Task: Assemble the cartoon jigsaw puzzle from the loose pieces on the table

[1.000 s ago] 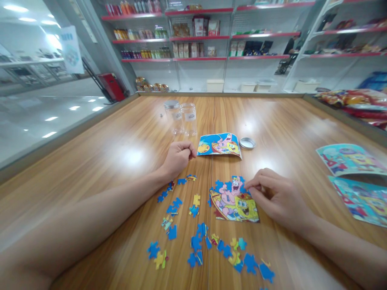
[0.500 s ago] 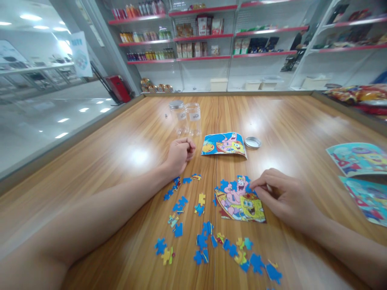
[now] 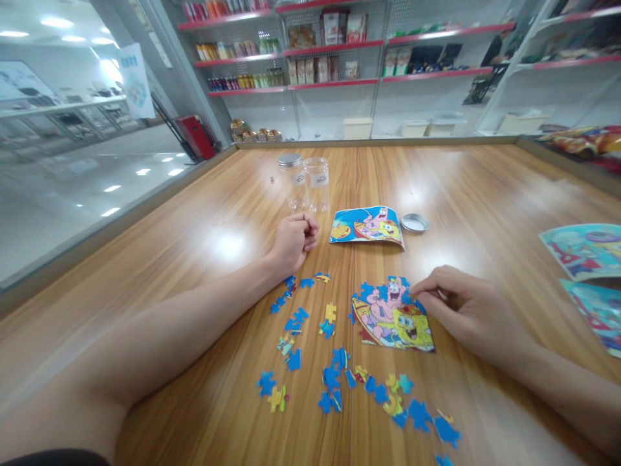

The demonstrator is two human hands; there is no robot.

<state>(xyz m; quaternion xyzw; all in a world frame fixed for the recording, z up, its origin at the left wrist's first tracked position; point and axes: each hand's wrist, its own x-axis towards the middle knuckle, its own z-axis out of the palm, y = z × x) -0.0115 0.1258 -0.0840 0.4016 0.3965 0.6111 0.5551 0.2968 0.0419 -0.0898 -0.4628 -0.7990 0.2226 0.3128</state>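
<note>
A partly assembled cartoon puzzle (image 3: 394,318) lies on the wooden table (image 3: 485,207). My right hand (image 3: 466,312) rests at its right edge, fingertips pinching a piece against the upper right corner. My left hand (image 3: 294,240) is a closed fist resting on the table, left of the printed reference picture (image 3: 367,225). Several loose blue and yellow puzzle pieces (image 3: 334,362) are scattered between my arms and along the near side.
Two clear plastic jars (image 3: 305,183) stand behind my left hand, one capped, one open. A round metal lid (image 3: 414,223) lies right of the picture. Two more printed sheets (image 3: 589,255) sit at the right edge. Store shelves (image 3: 330,65) line the back wall.
The view drifted left and slightly up, so everything sits a little further right in frame. Both hands keep their places; the right fingers stay at the puzzle's upper right corner.
</note>
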